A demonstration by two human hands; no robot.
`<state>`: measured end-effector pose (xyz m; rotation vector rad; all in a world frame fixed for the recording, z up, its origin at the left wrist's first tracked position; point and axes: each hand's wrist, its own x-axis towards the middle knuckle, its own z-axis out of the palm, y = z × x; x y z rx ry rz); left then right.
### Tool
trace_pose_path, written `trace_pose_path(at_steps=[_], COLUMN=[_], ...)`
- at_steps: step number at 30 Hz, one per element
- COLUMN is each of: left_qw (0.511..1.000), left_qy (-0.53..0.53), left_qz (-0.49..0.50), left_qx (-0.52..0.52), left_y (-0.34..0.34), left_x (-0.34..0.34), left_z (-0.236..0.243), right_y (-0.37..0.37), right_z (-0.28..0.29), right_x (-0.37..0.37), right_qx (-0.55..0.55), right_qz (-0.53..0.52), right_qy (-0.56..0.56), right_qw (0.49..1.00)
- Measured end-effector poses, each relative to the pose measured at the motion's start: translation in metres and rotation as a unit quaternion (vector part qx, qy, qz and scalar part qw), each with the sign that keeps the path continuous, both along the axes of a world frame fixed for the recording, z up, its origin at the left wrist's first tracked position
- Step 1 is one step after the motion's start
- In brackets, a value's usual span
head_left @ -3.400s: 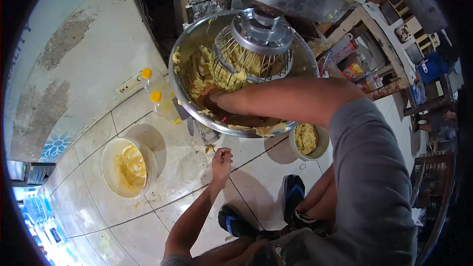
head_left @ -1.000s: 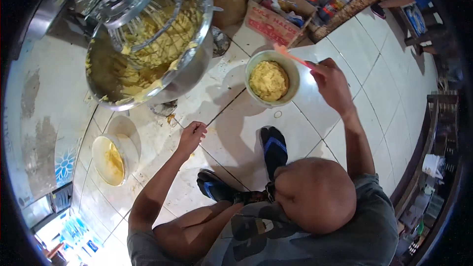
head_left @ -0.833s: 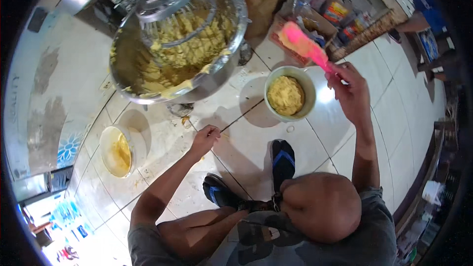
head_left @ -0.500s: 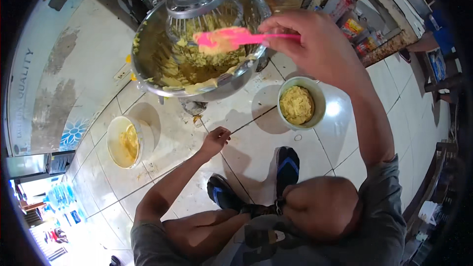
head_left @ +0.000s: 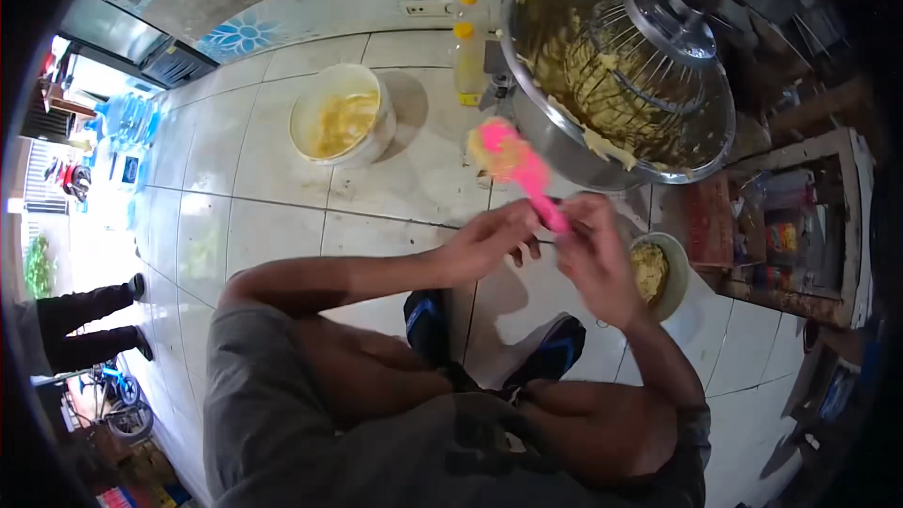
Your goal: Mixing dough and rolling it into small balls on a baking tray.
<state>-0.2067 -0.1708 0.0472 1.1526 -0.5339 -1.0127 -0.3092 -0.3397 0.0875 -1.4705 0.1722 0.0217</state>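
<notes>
The right hand [head_left: 594,259] is closed round the handle of a pink silicone spatula [head_left: 523,169], fingers wrapped tight near its lower end; the left hand [head_left: 486,243] meets it from the other side, its fingers curled against the same handle just below the blade, though whether it grips or only steadies I cannot tell through the motion blur; the spatula stands tilted, blade up and away from the person, with a clump of pale yellow batter clinging to the blade's far face; it hangs over bare white floor tile [head_left: 395,179], just beside the rim of the large steel mixing bowl [head_left: 564,132], which holds more of the same batter smeared on its wall and caught in the wire whisk [head_left: 649,66] standing in it; to the right of the right hand a small pale bowl [head_left: 679,268] sits on the floor with yellow batter in it; further left a white tub [head_left: 340,115] shows a yellowish residue; two clear bottles with yellow caps [head_left: 467,38] stand by the wall; blue shoes [head_left: 489,343] show below the hands; judging by the loaded blade, the step in hand looks like clearing batter off the spatula, and the next move would call for holding the blade over a bowl so the clump does not fall on the tile.
</notes>
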Motion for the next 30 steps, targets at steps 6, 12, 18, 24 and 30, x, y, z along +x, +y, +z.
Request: trace_pose_path(at_steps=[6, 12, 18, 24, 30], left_qw=[0.978, 0.912, 0.903, 0.850, 0.754], left_qy=[0.089, -0.205, -0.123, -0.334, -0.508], left_qz=[0.177, 0.242, 0.298, 0.249, 0.211], left_qx=[0.057, 0.262, 0.285, 0.322, 0.359], left_y=[0.045, 0.205, 0.202, 0.192, 0.210], left_x=[0.036, 0.162, 0.262, 0.319, 0.343], left_z=[0.027, 0.013, -0.016, -0.035, -0.051], right_y=[0.035, 0.011, -0.030, -0.001, 0.014], right_z=[-0.023, -0.077, -0.126, -0.172, -0.147], right_x=[0.061, 0.023, -0.089, -0.101, -0.093], right_qx=[0.151, -0.180, -0.515, -0.659, -0.607], right_qz=[0.091, 0.130, -0.299, -0.295, -0.240], right_qy=[-0.075, -0.121, -0.043, 0.121, 0.082], right_qw=[0.981, 0.968, 0.802, 0.681, 0.753])
